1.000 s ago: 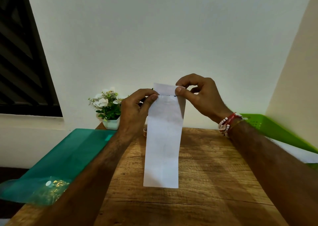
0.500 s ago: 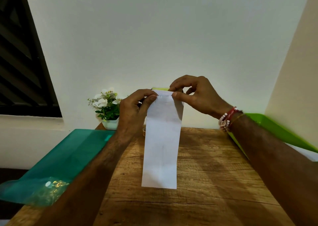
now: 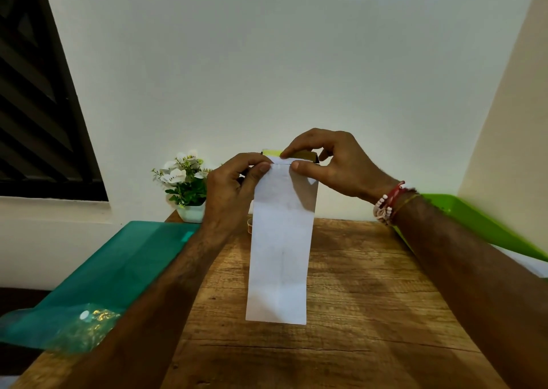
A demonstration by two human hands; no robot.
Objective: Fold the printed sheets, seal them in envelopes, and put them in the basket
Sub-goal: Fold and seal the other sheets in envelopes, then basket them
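Two pinch grips hold the envelope [image 3: 280, 255], which hangs below them: left hand [image 3: 234, 187] at its top corner, right hand [image 3: 335, 166] at the flap [image 3: 274, 152]. Risk: uneven thumb pressure could seal the flap crooked.

Wooden tabletop [image 3: 355, 285]: plant pot [image 3: 191, 212] left of centre, teal folder [image 3: 118, 270] left edge, green basket [image 3: 480, 225] right edge.

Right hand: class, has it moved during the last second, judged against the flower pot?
Yes. The right hand has slid a little left, toward the flower pot, and pinches the top of the envelope.
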